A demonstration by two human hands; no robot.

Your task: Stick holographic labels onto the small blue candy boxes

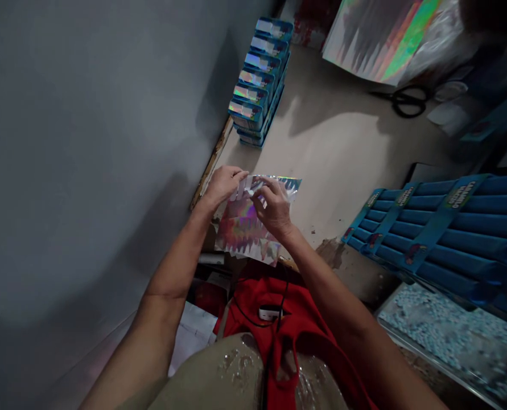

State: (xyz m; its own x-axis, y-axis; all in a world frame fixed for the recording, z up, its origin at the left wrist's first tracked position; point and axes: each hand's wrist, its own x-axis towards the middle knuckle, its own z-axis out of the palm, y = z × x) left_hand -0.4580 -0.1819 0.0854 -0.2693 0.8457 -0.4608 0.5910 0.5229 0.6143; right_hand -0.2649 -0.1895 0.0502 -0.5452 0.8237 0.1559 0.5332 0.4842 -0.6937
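Left hand (225,185) touched holographic sheet (239,228) mid-frame; right hand (275,209) fingers narrow; grips unclear. Seemed unfinished; blue boxes (256,80) stood stacked upper centre.

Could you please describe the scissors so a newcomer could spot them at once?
On the pale table, find the shiny sheets at the picture's top. The scissors lie just below: black and loop-handled, unlike the pale things alongside.

Both hands (273,209) on a shiny iridescent sheet (240,226), blue boxes (258,81) beyond.
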